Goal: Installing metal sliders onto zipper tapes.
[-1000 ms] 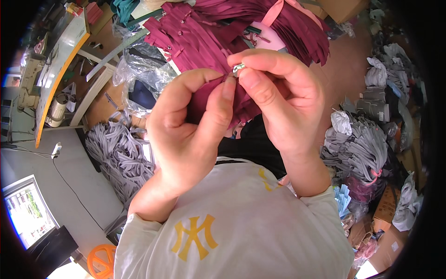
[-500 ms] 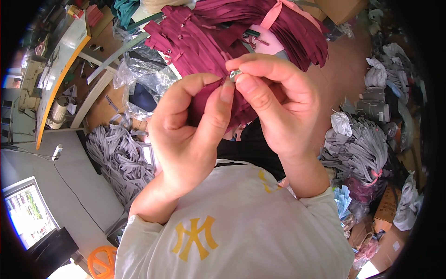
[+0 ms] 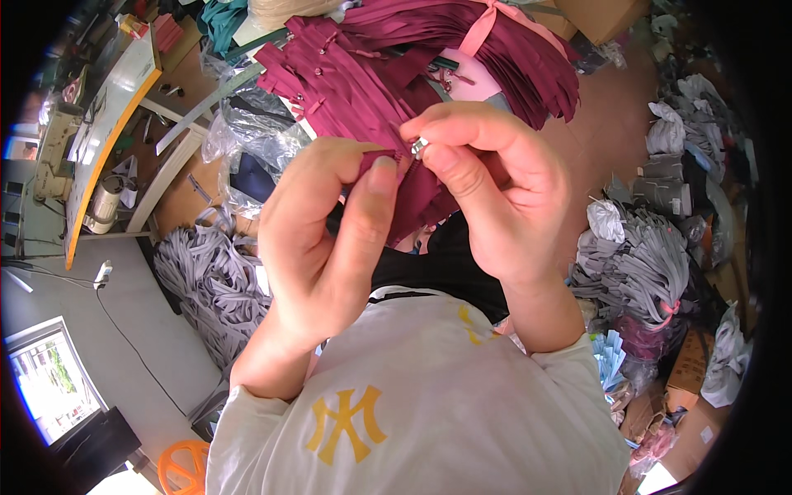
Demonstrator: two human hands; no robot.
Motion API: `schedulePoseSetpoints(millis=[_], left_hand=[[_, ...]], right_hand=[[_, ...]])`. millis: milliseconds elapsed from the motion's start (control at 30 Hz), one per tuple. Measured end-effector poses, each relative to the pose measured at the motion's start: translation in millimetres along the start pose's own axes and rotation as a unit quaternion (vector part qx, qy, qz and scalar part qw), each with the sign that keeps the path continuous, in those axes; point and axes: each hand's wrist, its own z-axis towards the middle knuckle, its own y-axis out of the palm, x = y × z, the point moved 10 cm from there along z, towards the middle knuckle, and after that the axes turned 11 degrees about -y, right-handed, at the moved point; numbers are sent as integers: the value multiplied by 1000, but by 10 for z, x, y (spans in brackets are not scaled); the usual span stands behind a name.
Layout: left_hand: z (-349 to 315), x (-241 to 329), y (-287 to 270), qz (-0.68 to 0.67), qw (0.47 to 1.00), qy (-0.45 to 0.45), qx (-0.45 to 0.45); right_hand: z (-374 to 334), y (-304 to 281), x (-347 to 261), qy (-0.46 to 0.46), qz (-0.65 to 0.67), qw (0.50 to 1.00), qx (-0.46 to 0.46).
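Left hand: my left hand [image 3: 326, 239] is curled, thumb and fingers pressed together on the end of a maroon zipper tape [image 3: 412, 194], just under my face.
Right hand: my right hand [image 3: 495, 190] pinches a small silver zipper slider [image 3: 419, 148] between thumb and forefinger, right at the top of the tape.
Contact: both hands meet at the slider, fingertips nearly touching.
Behind: a big pile of maroon zippers [image 3: 396, 66] lies beyond my hands, one bundle tied with a pink ribbon [image 3: 483, 29].
Sides: grey zipper bundles [image 3: 210, 280] lie on the floor to my left, more grey bundles [image 3: 652, 272] to my right.
Far left: a workbench with an orange edge [image 3: 107, 124].
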Motion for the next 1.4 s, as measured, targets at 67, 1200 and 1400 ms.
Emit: schedulePoseSetpoints(millis=[67,1200,1400], left_hand=[[5,43,-14,29,1000,9,4],[-75,-37,-100,39,992,-93,79],[-87,-62,-110,3,991,-106,82]], right_hand=[[9,8,-29,-9,-16,1000,-10],[87,87,-112,-39,-108,991,-71],[89,91,-130,-44,-104,991,-67]])
